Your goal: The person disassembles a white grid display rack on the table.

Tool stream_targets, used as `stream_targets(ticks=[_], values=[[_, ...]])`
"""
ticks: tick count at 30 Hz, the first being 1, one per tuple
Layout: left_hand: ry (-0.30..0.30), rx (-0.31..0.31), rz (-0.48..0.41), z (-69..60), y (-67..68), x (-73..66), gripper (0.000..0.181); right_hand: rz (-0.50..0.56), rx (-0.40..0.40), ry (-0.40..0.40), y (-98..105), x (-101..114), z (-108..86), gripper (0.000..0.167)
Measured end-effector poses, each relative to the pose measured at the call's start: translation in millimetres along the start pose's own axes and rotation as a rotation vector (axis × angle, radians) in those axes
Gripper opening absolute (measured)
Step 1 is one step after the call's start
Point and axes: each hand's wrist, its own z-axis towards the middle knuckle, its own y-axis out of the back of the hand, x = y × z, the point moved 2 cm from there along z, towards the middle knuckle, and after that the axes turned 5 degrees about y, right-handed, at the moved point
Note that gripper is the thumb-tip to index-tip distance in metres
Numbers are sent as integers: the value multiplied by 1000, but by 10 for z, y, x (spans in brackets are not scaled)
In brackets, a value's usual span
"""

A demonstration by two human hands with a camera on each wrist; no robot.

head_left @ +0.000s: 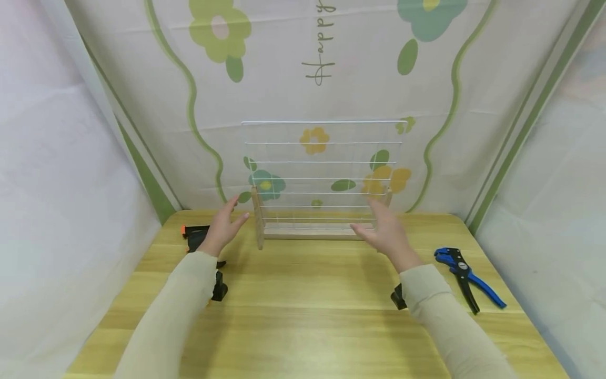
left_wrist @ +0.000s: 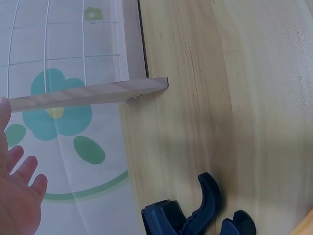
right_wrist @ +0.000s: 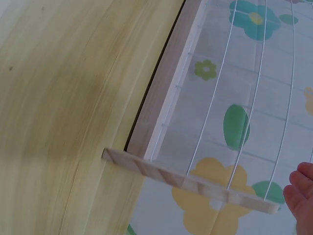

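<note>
A rack of white wire (head_left: 326, 179) with wooden side pieces (head_left: 258, 218) and a wooden base bar (head_left: 314, 231) stands upright at the table's back. Just outside its left side is my left hand (head_left: 222, 229), fingers extended and holding nothing; in the left wrist view a fingertip overlaps the wooden side piece (left_wrist: 93, 95), and contact cannot be told. On the opposite side my right hand (head_left: 385, 231), also holding nothing, partly hides the right wooden side. In the right wrist view its fingers (right_wrist: 305, 186) appear close to the tip of that side piece (right_wrist: 195, 186).
A black tool with orange tips (head_left: 196, 237), partly behind the left forearm, lies at the left. Blue-and-black wire stripper pliers (head_left: 466, 276) rest at the right. Patterned fabric (head_left: 279, 95) hangs behind the wooden table (head_left: 307, 326), with pale fabric walls on both sides.
</note>
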Motion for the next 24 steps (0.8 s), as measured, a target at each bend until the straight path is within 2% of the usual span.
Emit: stream_targets(ticks=[5, 13, 18, 24], values=[[4, -29, -34, 69, -50, -15, 63, 49, -13, -28, -132, 81, 96, 80], [30, -25, -110, 169, -180, -86, 65, 63, -65, -17, -301, 152, 256, 73], [27, -39, -133, 210, -187, -131, 64, 71, -37, -37, -367, 164, 332, 75], [61, -44, -163, 280, -187, -117, 62, 124, -13, -36, -462, 191, 442, 74]])
